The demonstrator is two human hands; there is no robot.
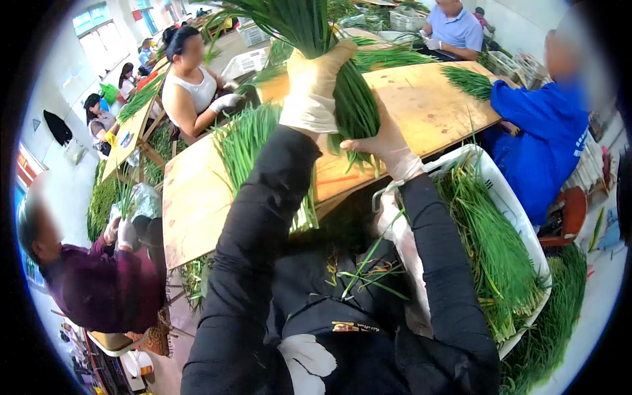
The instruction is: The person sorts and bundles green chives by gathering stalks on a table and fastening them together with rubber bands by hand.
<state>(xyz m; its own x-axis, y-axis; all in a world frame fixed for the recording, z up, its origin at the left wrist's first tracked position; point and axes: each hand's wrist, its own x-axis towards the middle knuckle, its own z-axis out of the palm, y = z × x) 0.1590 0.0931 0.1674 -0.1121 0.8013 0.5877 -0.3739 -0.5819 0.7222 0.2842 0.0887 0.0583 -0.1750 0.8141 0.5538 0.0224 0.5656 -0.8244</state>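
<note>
A thick bunch of green chives (354, 99) is held up over the near edge of the wooden table, its leaves spreading at the top of the view. My left hand (315, 89), in a pale glove, is wrapped round the bunch's middle. Lower down, my right hand (390, 146), also gloved, is closed at the bunch's lower end with the thumb in front; its fingers are partly hidden behind. Another pile of chives (247, 141) lies on the table left of my forearm. Several loose leaves (368, 280) rest on my dark lap.
The wooden table (197, 197) spans the middle. At my right stands a white crate (510, 191) full of chives, with more chives (559, 309) heaped beside it. Co-workers sit around: one in blue (540, 138), one in purple (105, 289), one in a white top (187, 89).
</note>
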